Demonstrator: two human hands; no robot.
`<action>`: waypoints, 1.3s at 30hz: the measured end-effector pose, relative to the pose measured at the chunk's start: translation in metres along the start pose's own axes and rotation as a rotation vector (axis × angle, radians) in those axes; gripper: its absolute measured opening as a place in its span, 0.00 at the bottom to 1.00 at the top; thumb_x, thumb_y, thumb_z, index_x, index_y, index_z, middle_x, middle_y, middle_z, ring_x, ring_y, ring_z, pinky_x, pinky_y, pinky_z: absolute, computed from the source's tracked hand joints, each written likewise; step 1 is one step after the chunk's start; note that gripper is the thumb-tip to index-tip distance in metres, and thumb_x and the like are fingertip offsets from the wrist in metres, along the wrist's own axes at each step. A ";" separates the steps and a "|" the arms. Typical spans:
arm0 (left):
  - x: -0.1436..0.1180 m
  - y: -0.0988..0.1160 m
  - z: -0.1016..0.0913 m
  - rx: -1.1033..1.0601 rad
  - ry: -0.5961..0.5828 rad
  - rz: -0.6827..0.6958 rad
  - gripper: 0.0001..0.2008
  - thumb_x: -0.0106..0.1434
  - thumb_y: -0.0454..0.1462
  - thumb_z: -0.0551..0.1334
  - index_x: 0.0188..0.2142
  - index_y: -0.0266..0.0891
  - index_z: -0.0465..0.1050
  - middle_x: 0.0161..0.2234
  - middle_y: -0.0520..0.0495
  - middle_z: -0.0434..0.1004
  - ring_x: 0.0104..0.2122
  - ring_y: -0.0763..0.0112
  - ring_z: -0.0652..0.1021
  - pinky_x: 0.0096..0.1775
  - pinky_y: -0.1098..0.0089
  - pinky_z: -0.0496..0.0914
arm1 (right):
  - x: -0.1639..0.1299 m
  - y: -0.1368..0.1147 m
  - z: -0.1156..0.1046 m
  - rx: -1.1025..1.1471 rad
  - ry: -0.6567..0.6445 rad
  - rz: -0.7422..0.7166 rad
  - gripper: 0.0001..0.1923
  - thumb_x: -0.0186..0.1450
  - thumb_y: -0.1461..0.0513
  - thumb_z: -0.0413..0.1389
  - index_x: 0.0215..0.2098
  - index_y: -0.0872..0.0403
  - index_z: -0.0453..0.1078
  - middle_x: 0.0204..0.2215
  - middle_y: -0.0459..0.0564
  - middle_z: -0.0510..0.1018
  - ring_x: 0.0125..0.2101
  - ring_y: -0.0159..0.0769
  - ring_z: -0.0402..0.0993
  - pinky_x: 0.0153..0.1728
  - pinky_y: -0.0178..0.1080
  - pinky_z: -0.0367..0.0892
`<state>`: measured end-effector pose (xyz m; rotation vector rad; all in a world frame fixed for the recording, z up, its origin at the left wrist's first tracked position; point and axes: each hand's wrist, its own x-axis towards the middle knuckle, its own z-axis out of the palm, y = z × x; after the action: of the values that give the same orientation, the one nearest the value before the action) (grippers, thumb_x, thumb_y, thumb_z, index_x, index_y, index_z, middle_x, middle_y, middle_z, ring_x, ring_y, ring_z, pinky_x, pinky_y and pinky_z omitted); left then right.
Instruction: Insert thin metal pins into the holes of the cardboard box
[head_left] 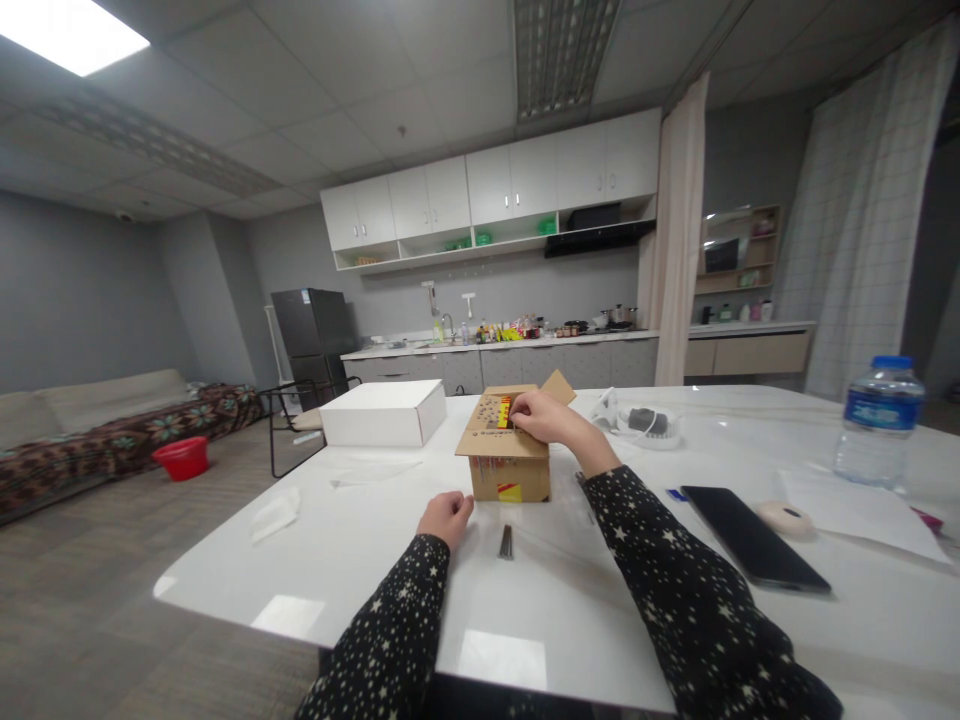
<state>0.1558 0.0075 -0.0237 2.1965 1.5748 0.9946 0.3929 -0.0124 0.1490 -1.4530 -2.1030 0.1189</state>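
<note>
Star-print sleeves fill the bottom of the view, so both your arms are out over the white surface (360, 560). Your left hand (445, 517) is curled loosely, knuckles down on the surface just in front of the cardboard box (506, 470), and as far as I can see it's got nothing in it. Your right hand (541, 416) is up on top of the box with its fingers bent down onto the flap, pinching or pressing at the colourful printed bit there. Honestly the view's too small to tell whether you're gripping the flap edge, a strip of tape or something inside.

That box sits about mid-surface, straight ahead of you, with one flap sticking up behind your right hand. A small dark tool (506, 541) lies on the surface just in front of the box, between your two hands, touching neither.

My read is you're at the opening stage: top flaps being worked loose, nothing taken out. The next move probably needs your left hand to come up and brace the box's near side so it doesn't slide while the right lifts.

Off to the right are a dark phone (754, 537), a roll of tape (784, 518) and a water bottle (874, 420), with a white box (382, 413) to the left.
</note>
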 end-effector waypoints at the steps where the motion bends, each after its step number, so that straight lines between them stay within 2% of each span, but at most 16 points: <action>1: 0.000 0.001 0.000 -0.002 -0.001 -0.001 0.21 0.59 0.49 0.51 0.16 0.41 0.53 0.16 0.55 0.57 0.22 0.73 0.60 0.27 0.70 0.51 | 0.000 0.000 0.000 -0.003 -0.002 0.006 0.10 0.61 0.67 0.54 0.34 0.58 0.78 0.38 0.53 0.82 0.38 0.37 0.75 0.35 0.31 0.63; 13: -0.001 0.004 -0.001 -0.005 0.006 -0.018 0.20 0.58 0.49 0.51 0.16 0.41 0.52 0.16 0.55 0.56 0.22 0.74 0.60 0.28 0.70 0.51 | -0.005 -0.005 -0.005 0.030 -0.091 -0.003 0.10 0.57 0.67 0.55 0.33 0.58 0.78 0.33 0.52 0.82 0.33 0.34 0.75 0.28 0.30 0.61; 24: -0.001 0.002 -0.001 -0.006 -0.012 -0.014 0.21 0.59 0.49 0.51 0.16 0.41 0.53 0.17 0.55 0.56 0.22 0.74 0.60 0.28 0.70 0.51 | -0.006 -0.006 -0.001 0.010 -0.078 -0.009 0.09 0.59 0.67 0.55 0.33 0.57 0.78 0.36 0.53 0.82 0.36 0.36 0.75 0.33 0.32 0.64; 35: 0.000 -0.001 0.000 -0.008 0.001 0.002 0.21 0.59 0.49 0.52 0.16 0.41 0.53 0.16 0.55 0.57 0.22 0.73 0.60 0.28 0.70 0.50 | -0.007 -0.007 -0.003 0.008 -0.109 0.011 0.10 0.56 0.69 0.55 0.33 0.58 0.78 0.34 0.52 0.82 0.34 0.35 0.75 0.28 0.31 0.62; 39: 0.001 -0.001 0.001 -0.005 0.004 0.009 0.21 0.59 0.49 0.52 0.16 0.41 0.53 0.15 0.55 0.57 0.21 0.74 0.60 0.27 0.70 0.50 | -0.005 -0.007 -0.003 0.010 -0.105 0.013 0.09 0.57 0.68 0.56 0.33 0.57 0.78 0.35 0.52 0.82 0.35 0.35 0.75 0.29 0.30 0.62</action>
<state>0.1559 0.0084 -0.0245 2.2018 1.5638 1.0055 0.3902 -0.0205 0.1517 -1.4836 -2.1735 0.2141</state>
